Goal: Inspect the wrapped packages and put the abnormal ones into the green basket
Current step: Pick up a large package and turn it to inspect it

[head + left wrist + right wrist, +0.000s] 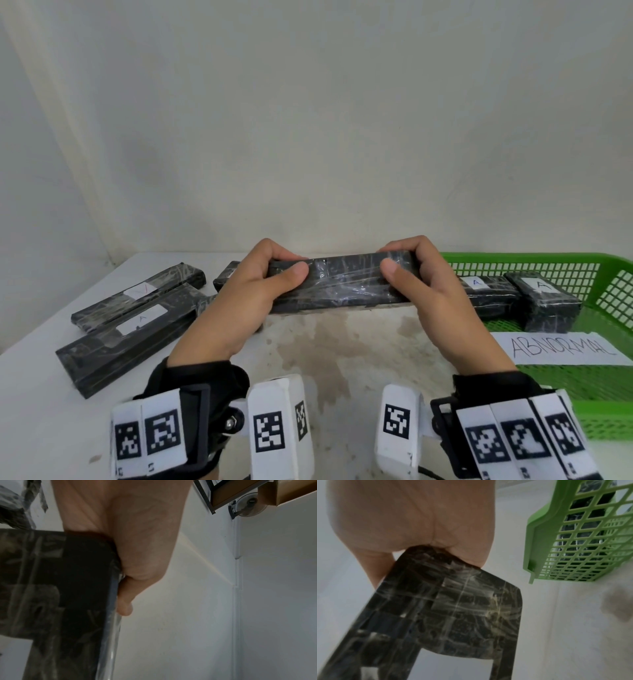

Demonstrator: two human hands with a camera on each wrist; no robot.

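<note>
I hold a long black package (342,284) wrapped in clear film level above the table, one hand at each end. My left hand (270,277) grips its left end, thumb on the near face and fingers curled over the top. My right hand (407,270) grips the right end the same way. The left wrist view shows the package (68,601) against my palm; the right wrist view shows its wrinkled film (462,608). The green basket (609,281) stands at the right and holds two labelled black packages (544,298).
Two long black packages (130,329) with white labels lie on the white table (34,394) at the left, and another (226,274) is partly hidden behind my left hand. A paper sign reading ABNORMAL (561,346) lies on the basket's front. A brown stain (329,346) marks the table.
</note>
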